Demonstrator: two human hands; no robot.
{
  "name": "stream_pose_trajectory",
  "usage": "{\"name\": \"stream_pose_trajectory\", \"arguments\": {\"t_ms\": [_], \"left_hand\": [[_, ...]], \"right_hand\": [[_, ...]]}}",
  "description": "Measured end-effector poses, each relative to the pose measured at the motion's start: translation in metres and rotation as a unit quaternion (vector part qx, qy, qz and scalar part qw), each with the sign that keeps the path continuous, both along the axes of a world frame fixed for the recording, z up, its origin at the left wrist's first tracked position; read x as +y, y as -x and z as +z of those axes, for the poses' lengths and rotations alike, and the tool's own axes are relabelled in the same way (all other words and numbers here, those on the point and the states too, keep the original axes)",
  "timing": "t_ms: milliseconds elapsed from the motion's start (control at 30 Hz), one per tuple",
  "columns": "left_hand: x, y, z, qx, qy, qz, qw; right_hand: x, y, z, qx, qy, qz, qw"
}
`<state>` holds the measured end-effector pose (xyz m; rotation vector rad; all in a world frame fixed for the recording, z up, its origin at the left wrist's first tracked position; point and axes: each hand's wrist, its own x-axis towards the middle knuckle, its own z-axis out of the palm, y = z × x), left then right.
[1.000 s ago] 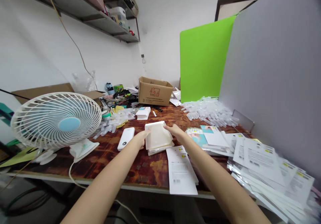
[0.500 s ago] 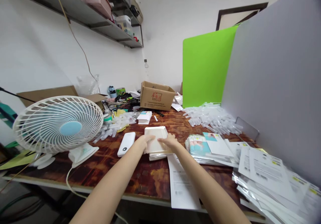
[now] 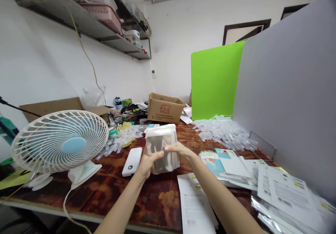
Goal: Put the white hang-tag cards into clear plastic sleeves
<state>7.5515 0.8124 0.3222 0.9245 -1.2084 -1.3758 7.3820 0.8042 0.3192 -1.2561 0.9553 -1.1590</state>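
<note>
Left hand (image 3: 148, 164) and right hand (image 3: 181, 150) partly closed, both gripping a stack of clear bags (image 3: 160, 149); white power bank (image 3: 132, 161) just beside, at 8 o'clock.

Right at centre, the left hand (image 3: 147, 163) and right hand (image 3: 181, 150) hold a stack of plastic bags (image 3: 160, 148) above the desk (image 3: 154, 206)! Just left sits a power bank (image 3: 132, 161), then a fan (image 3: 60, 141) further left. Behind them, a cardboard box (image 3: 165, 108); to its right, a heap of plastic tubes (image 3: 223, 132); at lower right, piled printed sheets (image 3: 288, 199)!
</note>
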Motion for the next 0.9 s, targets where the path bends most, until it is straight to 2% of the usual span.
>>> {"name": "stream_pose_trajectory", "arguments": {"t_ms": [67, 167, 333, 467, 567, 667, 800, 900], "left_hand": [[0.004, -0.009, 0.001, -0.004, 0.046, 0.009, 0.999], [0.004, -0.015, -0.01, -0.023, 0.071, 0.041, 0.996], [-0.001, -0.007, -0.029, -0.023, 0.1, 0.08, 0.991], [-0.004, -0.002, -0.029, -0.011, 0.123, 0.086, 0.989], [-0.003, -0.005, -0.029, -0.007, 0.121, 0.059, 0.991], [-0.005, -0.008, -0.033, -0.014, 0.106, 0.039, 0.993], [-0.01, -0.005, -0.04, -0.03, 0.097, 0.058, 0.993], [-0.012, -0.001, -0.04, -0.033, 0.099, 0.082, 0.991]], "right_hand": [[-0.006, -0.001, 0.003, 0.008, 0.023, 0.051, 0.998], [-0.01, -0.006, -0.007, 0.012, 0.039, 0.08, 0.996], [-0.001, -0.013, -0.03, -0.006, 0.051, 0.063, 0.997], [0.004, -0.014, -0.027, -0.017, 0.058, 0.059, 0.996], [0.004, -0.014, -0.023, -0.022, 0.067, 0.055, 0.996], [0.002, -0.016, -0.027, -0.03, 0.075, 0.035, 0.996], [-0.005, -0.021, -0.036, -0.038, 0.076, -0.001, 0.996], [-0.006, -0.024, -0.031, -0.034, 0.07, -0.008, 0.997]]}}
